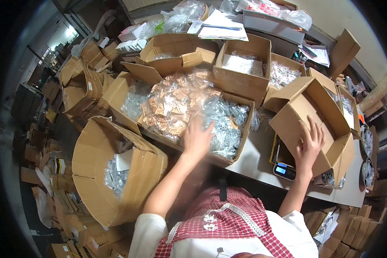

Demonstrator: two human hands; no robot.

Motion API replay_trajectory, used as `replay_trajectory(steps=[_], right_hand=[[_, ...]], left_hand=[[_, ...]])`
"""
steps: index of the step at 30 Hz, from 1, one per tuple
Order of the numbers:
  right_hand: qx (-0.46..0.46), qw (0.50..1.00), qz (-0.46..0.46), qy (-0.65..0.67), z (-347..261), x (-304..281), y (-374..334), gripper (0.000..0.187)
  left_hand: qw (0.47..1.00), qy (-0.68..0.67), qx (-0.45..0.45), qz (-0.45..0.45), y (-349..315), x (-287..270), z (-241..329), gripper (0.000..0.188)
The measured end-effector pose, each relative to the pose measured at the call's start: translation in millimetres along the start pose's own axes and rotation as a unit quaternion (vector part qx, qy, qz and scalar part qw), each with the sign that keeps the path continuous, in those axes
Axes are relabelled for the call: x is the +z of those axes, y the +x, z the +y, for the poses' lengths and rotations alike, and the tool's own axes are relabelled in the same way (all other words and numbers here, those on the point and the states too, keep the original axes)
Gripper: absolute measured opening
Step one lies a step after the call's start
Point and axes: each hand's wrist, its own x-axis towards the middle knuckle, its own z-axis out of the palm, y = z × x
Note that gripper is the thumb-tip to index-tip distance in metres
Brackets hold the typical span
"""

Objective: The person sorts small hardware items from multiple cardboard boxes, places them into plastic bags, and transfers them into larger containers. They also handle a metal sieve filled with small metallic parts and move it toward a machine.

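My left hand (197, 138) is over a wide cardboard box (219, 161), its fingers apart with nothing seen in them. Below and beyond it lie clear bags of small wooden dowels (170, 101). Just right of its fingertips are clear bags of silvery metal hardware (225, 129); the exact kind is too small to tell. My right hand (311, 142) grips the wall of an open, tilted cardboard box (288, 124), fingers over the edge and thumb outside. That box looks bare inside where it shows. By its near side is a scale (284, 171) with a lit display.
A large open carton (88, 167) with clear bags inside stands at my left. More open boxes (241, 79) line the back, with papers (221, 28) behind. Round containers (368, 172) are at the right table edge. Flattened cardboard (69, 206) is stacked low on the left.
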Motion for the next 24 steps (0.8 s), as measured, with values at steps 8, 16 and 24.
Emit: replay_trajectory(steps=[8, 16, 24], right_hand=[[-0.134, 0.96, -0.03, 0.242, -80, 50, 40, 0.038], [-0.14, 0.931, -0.029, 0.336, -139, 89, 68, 0.038], [-0.057, 0.934, -0.083, 0.343, -145, 106, 59, 0.047]], left_hand=[[0.984, 0.148, 0.033, -0.098, 62, 5, -23, 0.037], [0.987, 0.136, 0.068, -0.049, 110, -78, -80, 0.008], [0.973, -0.206, -0.021, 0.098, 182, -54, -171, 0.013]])
